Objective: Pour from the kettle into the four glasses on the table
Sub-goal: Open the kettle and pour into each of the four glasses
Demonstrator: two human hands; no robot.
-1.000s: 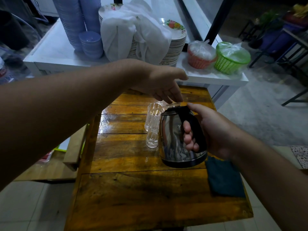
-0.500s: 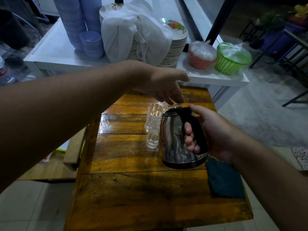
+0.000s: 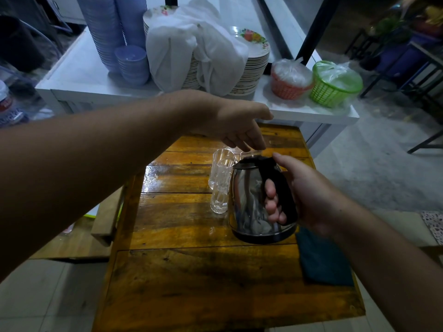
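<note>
A shiny steel kettle (image 3: 248,202) with a black handle and base is held just above the wooden table (image 3: 191,283), right of middle. My right hand (image 3: 304,195) is wrapped around its handle. Clear glasses (image 3: 220,185) stand close together right beside the kettle on its left. One more glass (image 3: 251,153) shows only its rim behind the kettle's lid. My left hand (image 3: 239,125) reaches over from the left, fingertips pointing down and pinched on that rim. The rest of that glass is hidden by the kettle.
A dark green cloth (image 3: 321,262) lies at the table's right edge under my right forearm. Behind the table a white counter (image 3: 79,75) carries stacked blue bowls (image 3: 130,63), cloth-covered plates (image 3: 249,65), and red (image 3: 290,80) and green (image 3: 335,83) baskets. A wooden bench (image 3: 105,216) stands at the left.
My left hand has dropped slightly onto the rear glass's rim. The kettle has sunk a little in my right hand; the glasses have not moved.
</note>
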